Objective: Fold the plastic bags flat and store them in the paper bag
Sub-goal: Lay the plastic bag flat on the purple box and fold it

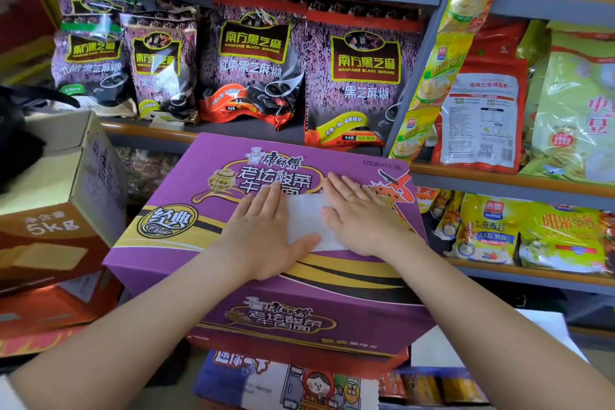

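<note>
Shelving (519, 176) fills the view ahead of me, packed with dark sesame-paste pouches (253, 60) in the middle and yellow-green cereal packs (562, 230) to the right. To my left sits a stack of cardboard cartons (56, 176). Right in front of me is my work surface — a purple noodle carton (186, 210) lying flat, its printed top facing up.

On that top lies 1 white plastic bag (307, 220), already narrowed to a strip, and both my palms are on it. My left hand (263, 230) is spread flat over its left part, fingers straight and together, thumb reaching across the near edge. My right hand (359, 216) lies flat on the right part, fingers likewise extended, a ring (349, 197) on 1 of them. Neither hand grips anything; both only press down.

I judge I am in the flattening step: the bag looks folded and smooth between my palms, though I cannot tell how many layers it has. The storing is not done. I see no paper bag for certain — a white printed thing (299, 386) below the carton may be it, but I cannot say. I also cannot tell how many bags remain.
</note>
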